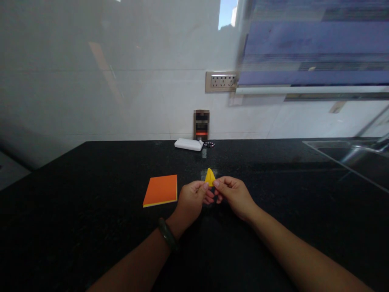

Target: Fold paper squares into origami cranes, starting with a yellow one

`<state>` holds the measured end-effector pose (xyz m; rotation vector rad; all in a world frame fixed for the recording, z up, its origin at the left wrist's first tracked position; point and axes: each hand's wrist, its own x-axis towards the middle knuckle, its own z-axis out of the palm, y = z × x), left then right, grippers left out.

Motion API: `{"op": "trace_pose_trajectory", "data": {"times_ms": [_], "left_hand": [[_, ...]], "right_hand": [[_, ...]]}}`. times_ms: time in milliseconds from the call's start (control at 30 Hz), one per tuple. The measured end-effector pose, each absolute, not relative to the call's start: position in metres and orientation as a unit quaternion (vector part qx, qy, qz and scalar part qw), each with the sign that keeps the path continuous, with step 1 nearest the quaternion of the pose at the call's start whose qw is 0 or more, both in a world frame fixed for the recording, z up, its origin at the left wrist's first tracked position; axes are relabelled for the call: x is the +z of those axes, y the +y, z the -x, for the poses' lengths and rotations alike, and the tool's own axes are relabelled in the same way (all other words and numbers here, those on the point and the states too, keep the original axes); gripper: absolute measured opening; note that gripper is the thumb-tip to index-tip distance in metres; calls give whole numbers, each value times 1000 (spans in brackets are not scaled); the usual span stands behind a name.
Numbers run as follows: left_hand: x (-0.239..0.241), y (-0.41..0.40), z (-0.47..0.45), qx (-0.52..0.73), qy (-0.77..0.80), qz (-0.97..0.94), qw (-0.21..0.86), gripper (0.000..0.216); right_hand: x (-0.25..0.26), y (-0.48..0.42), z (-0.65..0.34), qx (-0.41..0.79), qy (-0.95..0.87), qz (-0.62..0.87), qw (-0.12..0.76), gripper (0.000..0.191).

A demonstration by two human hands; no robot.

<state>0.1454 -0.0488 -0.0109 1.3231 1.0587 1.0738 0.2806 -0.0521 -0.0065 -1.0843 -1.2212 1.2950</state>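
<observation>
Between my two hands is a small piece of folded yellow paper (209,177), its pointed end facing away from me. My left hand (193,195) pinches its lower left corner between thumb and fingers. On the other side, my right hand (233,193) pinches the lower right corner the same way. A dark green bangle circles my left wrist. Just left of my left hand lies a stack of square paper (161,190), orange on top with a yellow edge showing beneath.
A white power bank (188,144) with a beaded strap lies by the wall, near a phone-like upright object (201,125) whose face is blurred out. A sink (358,160) is set into the black countertop (91,227) at right. A socket panel (221,82) is on the wall.
</observation>
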Motion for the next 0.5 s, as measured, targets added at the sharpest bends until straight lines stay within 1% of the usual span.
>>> {"op": "trace_pose_trajectory", "data": {"times_ms": [200,300,500], "left_hand": [[-11,-49,-146,442,444,-583,518,22],[-12,-49,-146,437,443,-588,517,24],[-12,-48,-145,435,440,-574,537,25]], "right_hand": [[-6,-51,-280,511,-522,467,498,26],[-7,-51,-280,496,-536,475,490,25],[-9,-51,-281,504,-558,459,473,25]]}}
